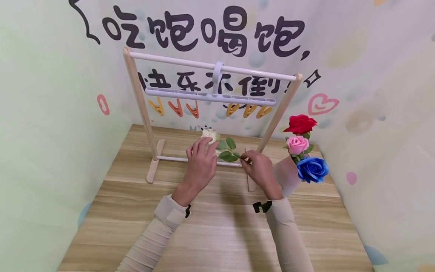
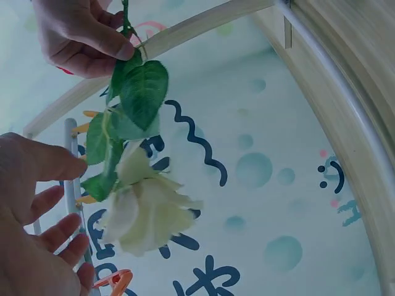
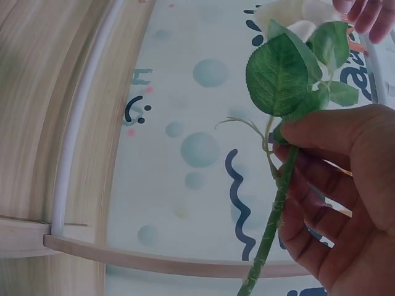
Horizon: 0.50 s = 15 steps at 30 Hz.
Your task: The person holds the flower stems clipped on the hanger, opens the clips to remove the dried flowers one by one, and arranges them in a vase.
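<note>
A white rose (image 2: pixel 151 213) with green leaves (image 3: pixel 278 74) lies across the space inside a small wooden rack, its bloom toward the left in the head view. Between thumb and fingers, my right hand (image 1: pixel 259 170) pinches its green stem (image 3: pixel 268 228) just below the leaves. My left hand (image 1: pixel 202 162) is beside the bloom, partly covering it in the head view. In the left wrist view its fingers (image 2: pixel 46 203) are spread, apart from the petals, with nothing held.
Above the hands, a lavender hanger (image 1: pixel 210 97) with yellow and orange clips (image 1: pixel 175 107) hangs from the rack's white top bar (image 1: pixel 176 60). At right, a pale vase (image 1: pixel 287 175) holds red, pink and blue roses (image 1: pixel 312 170). A printed backdrop stands behind the wooden table (image 1: pixel 136 211).
</note>
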Tool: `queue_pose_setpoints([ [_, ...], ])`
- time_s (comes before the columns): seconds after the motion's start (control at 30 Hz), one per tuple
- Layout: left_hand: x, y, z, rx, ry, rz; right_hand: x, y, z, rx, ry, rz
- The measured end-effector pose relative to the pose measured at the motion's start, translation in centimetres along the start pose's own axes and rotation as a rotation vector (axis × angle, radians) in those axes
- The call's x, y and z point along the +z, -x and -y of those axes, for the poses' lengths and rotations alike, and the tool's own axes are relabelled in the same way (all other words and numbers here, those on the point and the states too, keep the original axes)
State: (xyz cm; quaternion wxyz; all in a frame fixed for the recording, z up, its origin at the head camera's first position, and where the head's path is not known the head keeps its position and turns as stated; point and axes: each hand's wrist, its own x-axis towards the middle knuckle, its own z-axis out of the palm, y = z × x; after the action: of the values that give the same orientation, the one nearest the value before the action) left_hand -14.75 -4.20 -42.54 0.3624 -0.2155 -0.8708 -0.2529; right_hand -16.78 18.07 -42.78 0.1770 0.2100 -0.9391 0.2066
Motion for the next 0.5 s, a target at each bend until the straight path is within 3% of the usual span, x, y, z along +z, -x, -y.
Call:
queue_pose_setpoints([
  [0.2,0.2,0.4,0.1,0.03,0.145,-0.194,-0.5,0.2,-0.3,0.014,-0.025,-0.055],
  [0.3,0.5,0.8,0.0,0.034,0.221,-0.224,-0.9,0.3,-0.2,0.024,-0.054,-0.099],
  [0.4,1.1,1.1,-0.1,-0.036,0.299,-0.154,-1.4,0.3,0.1,0.021,-0.087,-0.158],
  [0.5,1.8,1.4,-0.5,-0.209,0.42,0.018,-2.1,0.2,0.5,0.009,-0.109,-0.212],
])
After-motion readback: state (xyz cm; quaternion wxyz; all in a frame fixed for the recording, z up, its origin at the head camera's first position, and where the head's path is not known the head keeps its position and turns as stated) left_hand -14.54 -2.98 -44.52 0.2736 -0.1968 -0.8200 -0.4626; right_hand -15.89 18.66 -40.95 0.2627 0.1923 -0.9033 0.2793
